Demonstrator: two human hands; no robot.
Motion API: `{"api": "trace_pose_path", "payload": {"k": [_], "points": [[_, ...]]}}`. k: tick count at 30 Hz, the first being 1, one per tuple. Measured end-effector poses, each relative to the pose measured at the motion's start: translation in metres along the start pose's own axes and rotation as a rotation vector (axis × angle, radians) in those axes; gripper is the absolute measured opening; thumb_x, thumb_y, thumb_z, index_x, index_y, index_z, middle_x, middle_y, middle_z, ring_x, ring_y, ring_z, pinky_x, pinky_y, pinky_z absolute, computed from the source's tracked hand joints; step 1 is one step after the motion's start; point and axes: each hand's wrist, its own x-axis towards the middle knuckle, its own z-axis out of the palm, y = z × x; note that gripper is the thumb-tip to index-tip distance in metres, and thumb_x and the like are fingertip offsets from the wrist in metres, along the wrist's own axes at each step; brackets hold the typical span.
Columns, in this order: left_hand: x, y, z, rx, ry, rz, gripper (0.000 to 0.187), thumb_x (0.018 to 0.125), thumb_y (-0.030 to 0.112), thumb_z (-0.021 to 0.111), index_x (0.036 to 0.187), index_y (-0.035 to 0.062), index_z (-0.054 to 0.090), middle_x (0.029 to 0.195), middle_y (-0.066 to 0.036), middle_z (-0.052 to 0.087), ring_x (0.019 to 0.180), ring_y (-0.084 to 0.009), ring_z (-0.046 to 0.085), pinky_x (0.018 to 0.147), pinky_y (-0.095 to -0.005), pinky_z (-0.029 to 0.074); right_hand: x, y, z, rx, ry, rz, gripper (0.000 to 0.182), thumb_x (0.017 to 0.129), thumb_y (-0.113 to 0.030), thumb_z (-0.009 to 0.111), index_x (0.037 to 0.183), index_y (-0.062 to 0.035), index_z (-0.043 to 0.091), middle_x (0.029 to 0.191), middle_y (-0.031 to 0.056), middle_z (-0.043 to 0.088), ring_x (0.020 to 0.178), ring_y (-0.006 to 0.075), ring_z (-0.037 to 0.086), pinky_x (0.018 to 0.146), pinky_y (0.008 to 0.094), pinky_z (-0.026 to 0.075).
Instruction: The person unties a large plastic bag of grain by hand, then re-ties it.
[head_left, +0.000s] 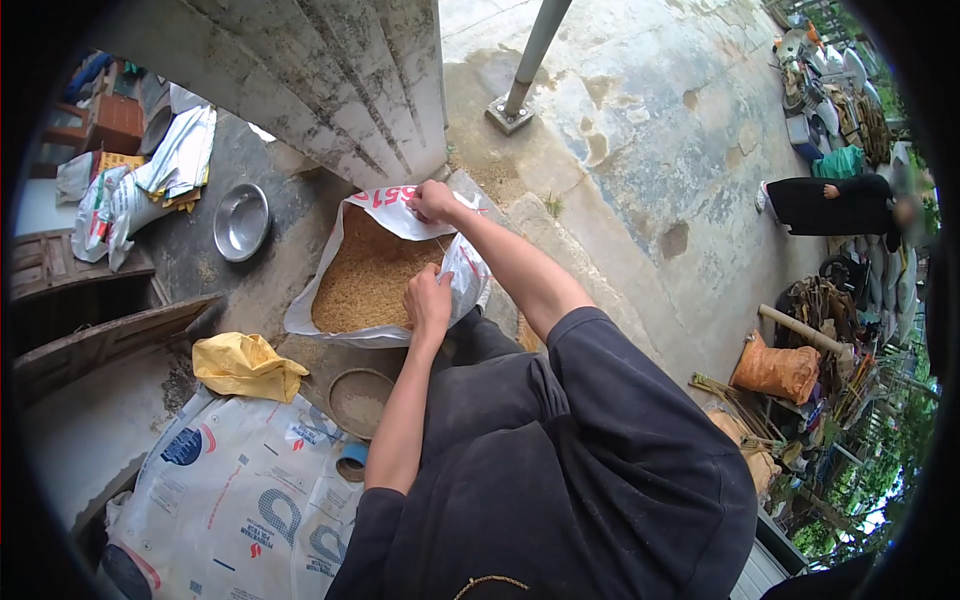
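A white woven sack [468, 278] stands with its mouth wide, full of golden-brown grain or husks [370, 275]. My right hand [436, 203] pinches the far rim, by a flap with red printing. Nearer to me, my left hand [428, 299] is closed on the near-right edge of the sack mouth, its fingertips partly hidden. A thin pale strand shows between the two hands, too fine to make out. The sack's lower part is hidden by my arms and legs.
A metal basin [242, 222], a yellow bag [248, 366], a round dusty container [361, 402] and a printed plastic sheet [235, 490] lie left. A concrete wall [340, 80] and a metal post [524, 75] stand ahead. A person in black [830, 205] is at right, near piled sacks.
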Motion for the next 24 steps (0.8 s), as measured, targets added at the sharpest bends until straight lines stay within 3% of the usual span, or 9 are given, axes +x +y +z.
{"api": "trace_pose_path", "payload": {"k": [3,5,9,11,12,16,19,24], "points": [[0.0,-0.002,0.002,-0.017,-0.025,0.049,0.025,0.082,0.024,0.067,0.092,0.0013,0.066,0.09,-0.021,0.067,0.087,-0.039,0.063,0.074,-0.0473,0.048,-0.006,-0.006,-0.005,0.072,0.068,-0.048,0.023,0.084,-0.029,0.064,0.076,-0.0075,0.069,0.066,0.0076,0.068,0.059,0.019,0.067,0.066,0.033,0.054],[-0.001,0.001,-0.001,-0.018,-0.065,0.079,0.025,0.082,0.024,0.067,0.091,0.0012,0.065,0.089,-0.021,0.066,0.086,-0.0389,0.063,0.074,-0.0471,0.048,-0.006,-0.004,-0.005,0.164,0.106,0.081,0.023,0.086,-0.029,0.063,0.085,-0.0068,0.069,0.067,0.0111,0.068,0.063,0.0235,0.068,0.067,0.0329,0.053],[-0.005,0.005,0.002,-0.008,-0.098,0.183,0.023,0.083,0.023,0.065,0.089,0.0014,0.065,0.088,-0.021,0.066,0.084,-0.0391,0.063,0.073,-0.0471,0.048,-0.018,-0.011,-0.02,0.218,0.047,0.14,0.023,0.085,-0.031,0.064,0.09,-0.0098,0.069,0.074,0.0113,0.069,0.073,0.0269,0.069,0.069,0.036,0.053],[0.002,-0.002,0.008,-0.039,-0.048,0.174,0.022,0.084,0.023,0.065,0.089,0.0015,0.064,0.087,-0.021,0.066,0.084,-0.0396,0.063,0.072,-0.0474,0.047,-0.028,-0.013,-0.015,-0.042,0.107,0.066,0.022,0.083,-0.033,0.065,0.091,-0.0134,0.07,0.083,0.0091,0.071,0.082,0.0269,0.068,0.073,0.0388,0.053],[0.001,-0.005,0.007,-0.066,0.002,0.152,0.021,0.084,0.023,0.064,0.089,0.0017,0.064,0.086,-0.021,0.066,0.083,-0.0401,0.063,0.072,-0.0478,0.047,-0.032,-0.013,-0.014,-0.063,0.01,0.056,0.024,0.081,-0.035,0.067,0.093,-0.0148,0.07,0.088,0.0088,0.07,0.087,0.0281,0.067,0.076,0.0402,0.052],[0.011,-0.018,-0.005,-0.083,-0.019,0.096,0.021,0.085,0.022,0.063,0.09,0.0012,0.064,0.087,-0.022,0.065,0.084,-0.042,0.062,0.071,-0.0487,0.046,-0.033,-0.009,0.002,-0.038,-0.033,0.054,0.028,0.078,-0.035,0.068,0.094,-0.0118,0.07,0.092,0.0133,0.07,0.089,0.0302,0.066,0.078,0.039,0.052],[0.02,-0.029,-0.001,-0.06,0.03,0.129,0.021,0.085,0.023,0.064,0.089,0.0028,0.064,0.08,-0.021,0.065,0.079,-0.0407,0.062,0.068,-0.048,0.046,-0.03,-0.008,0.007,-0.099,-0.003,0.013,0.026,0.076,-0.031,0.068,0.09,-0.0094,0.071,0.09,0.015,0.069,0.086,0.0309,0.067,0.078,0.0398,0.052],[0.024,-0.036,0.003,-0.058,0.01,0.136,0.024,0.084,0.024,0.065,0.09,0.0012,0.063,0.083,-0.022,0.065,0.08,-0.0411,0.062,0.069,-0.0466,0.047,-0.021,0.002,0.01,-0.002,-0.088,-0.033,0.019,0.074,-0.024,0.065,0.076,-0.0067,0.071,0.074,0.015,0.068,0.075,0.0303,0.068,0.072,0.0393,0.052]]}}
